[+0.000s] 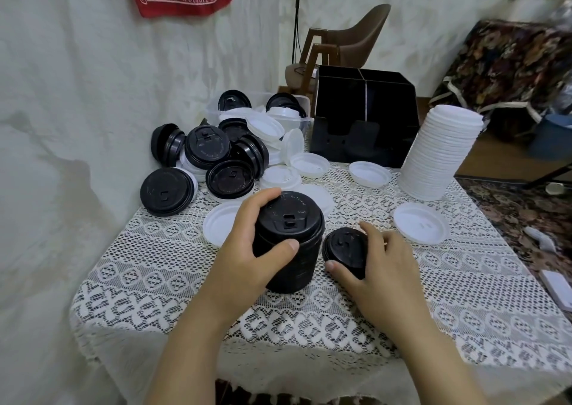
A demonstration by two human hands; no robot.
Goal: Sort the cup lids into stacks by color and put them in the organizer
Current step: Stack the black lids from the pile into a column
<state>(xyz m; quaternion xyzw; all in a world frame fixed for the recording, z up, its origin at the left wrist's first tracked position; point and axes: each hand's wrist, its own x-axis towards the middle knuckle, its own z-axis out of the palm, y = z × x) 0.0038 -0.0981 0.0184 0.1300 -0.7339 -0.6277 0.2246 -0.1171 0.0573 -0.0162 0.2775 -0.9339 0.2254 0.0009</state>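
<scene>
A tall stack of black lids [292, 240] stands at the middle of the lace-covered table [185, 296]. My left hand [247, 247] grips its upper part, fingers on top and thumb at the front. Right beside it, my right hand [380, 265] holds a short stack of black lids [345, 248] resting on the table. A tall leaning stack of white lids [439, 154] stands at the right. The black organizer [365, 117] sits at the back. A mixed heap of loose black and white lids [223, 151] lies at the back left.
A clear plastic tub [297, 117] with lids sits behind the heap. Single white lids [421, 226] lie scattered on the cloth. A wall runs close along the left. A chair, a stand and a patterned sofa are behind the table.
</scene>
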